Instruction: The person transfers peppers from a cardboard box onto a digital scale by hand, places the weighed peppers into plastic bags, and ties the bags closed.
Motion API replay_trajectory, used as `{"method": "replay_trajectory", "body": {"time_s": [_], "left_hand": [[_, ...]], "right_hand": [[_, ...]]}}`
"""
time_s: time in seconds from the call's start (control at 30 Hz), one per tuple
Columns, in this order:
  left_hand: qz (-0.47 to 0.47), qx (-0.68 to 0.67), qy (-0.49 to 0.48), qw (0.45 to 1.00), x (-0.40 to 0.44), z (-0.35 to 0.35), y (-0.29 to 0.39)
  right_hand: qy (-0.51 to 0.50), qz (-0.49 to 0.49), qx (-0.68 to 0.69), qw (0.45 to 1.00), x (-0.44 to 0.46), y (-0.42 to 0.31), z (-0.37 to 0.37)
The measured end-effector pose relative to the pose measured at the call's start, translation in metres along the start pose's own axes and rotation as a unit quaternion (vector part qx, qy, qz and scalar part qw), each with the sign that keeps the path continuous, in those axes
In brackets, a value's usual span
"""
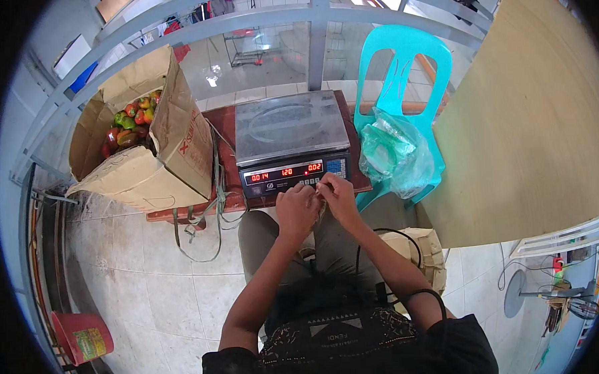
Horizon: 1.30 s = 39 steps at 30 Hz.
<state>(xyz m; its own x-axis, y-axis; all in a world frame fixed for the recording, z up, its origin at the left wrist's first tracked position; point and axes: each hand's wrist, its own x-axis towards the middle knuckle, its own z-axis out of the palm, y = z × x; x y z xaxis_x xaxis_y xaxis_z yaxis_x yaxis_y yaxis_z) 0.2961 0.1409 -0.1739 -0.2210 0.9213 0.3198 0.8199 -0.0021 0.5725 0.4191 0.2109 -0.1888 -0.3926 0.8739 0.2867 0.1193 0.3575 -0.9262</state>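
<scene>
My left hand [298, 210] and my right hand [338, 197] meet in front of the digital scale [290, 128], just above my lap. Fingers of both are bent and pinched together on something small that I cannot make out. The scale stands on a dark red table [224, 123]; its metal plate bears nothing, and its red display reads 0.014, 1.20 and 0.02. To the left stands an open cardboard box [177, 142] with several red and green tomatoes or peppers [135, 118] inside.
A turquoise chair [433, 54] at the right holds clear green plastic bags [388, 150]. Beside it rises a wooden panel [524, 124]. Straps [219, 220] hang off the table's front left. A red bin [83, 337] stands lower left. Another box [433, 251] sits by my right leg.
</scene>
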Motion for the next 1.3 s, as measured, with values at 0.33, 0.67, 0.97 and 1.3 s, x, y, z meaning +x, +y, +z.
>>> {"method": "replay_trajectory", "body": {"time_s": [0.33, 0.67, 0.97, 1.3], "left_hand": [[-0.194, -0.544, -0.114, 0.809, -0.005, 0.008, -0.041], [-0.151, -0.538, -0.08, 0.826, 0.024, 0.004, -0.054], [-0.11, -0.461, -0.038, 0.88, -0.003, 0.006, -0.052], [-0.025, -0.395, -0.004, 0.918, 0.016, -0.029, -0.011]], "right_hand": [[-0.034, 0.066, 0.132, 0.989, 0.019, 0.017, 0.014], [-0.018, 0.0, 0.1, 0.995, 0.054, -0.003, 0.019], [-0.088, 0.009, 0.121, 0.989, 0.038, 0.004, 0.015], [0.031, -0.055, 0.037, 0.997, -0.006, -0.055, -0.136]]}}
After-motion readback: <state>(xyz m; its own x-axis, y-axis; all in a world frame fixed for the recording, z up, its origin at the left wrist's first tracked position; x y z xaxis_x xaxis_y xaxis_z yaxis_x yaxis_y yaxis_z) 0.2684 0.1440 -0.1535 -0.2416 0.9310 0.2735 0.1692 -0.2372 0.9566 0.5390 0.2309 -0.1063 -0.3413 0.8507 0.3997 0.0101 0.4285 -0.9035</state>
